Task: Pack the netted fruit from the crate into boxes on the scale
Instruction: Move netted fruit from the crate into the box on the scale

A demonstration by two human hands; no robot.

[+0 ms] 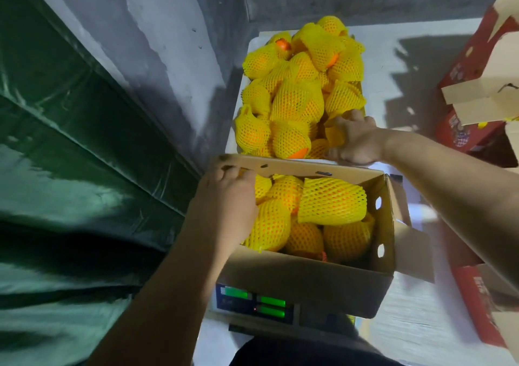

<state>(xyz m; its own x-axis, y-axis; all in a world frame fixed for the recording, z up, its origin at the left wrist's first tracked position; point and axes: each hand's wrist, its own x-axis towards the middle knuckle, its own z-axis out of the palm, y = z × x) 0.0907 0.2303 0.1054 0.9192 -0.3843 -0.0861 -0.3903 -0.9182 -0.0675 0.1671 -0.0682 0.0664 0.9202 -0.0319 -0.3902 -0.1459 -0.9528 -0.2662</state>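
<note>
The left hand is reaching into the cardboard box sitting on the scale, fingers curling over a netted fruit. The right hand is gripping another netted piece in the heaped crate beyond.

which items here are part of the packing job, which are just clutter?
In the job: white crate of netted fruit; open cardboard box on the scale; left hand in the box; right hand gripping a crate fruit.

Lying about: red cartons; green tarp.
</note>
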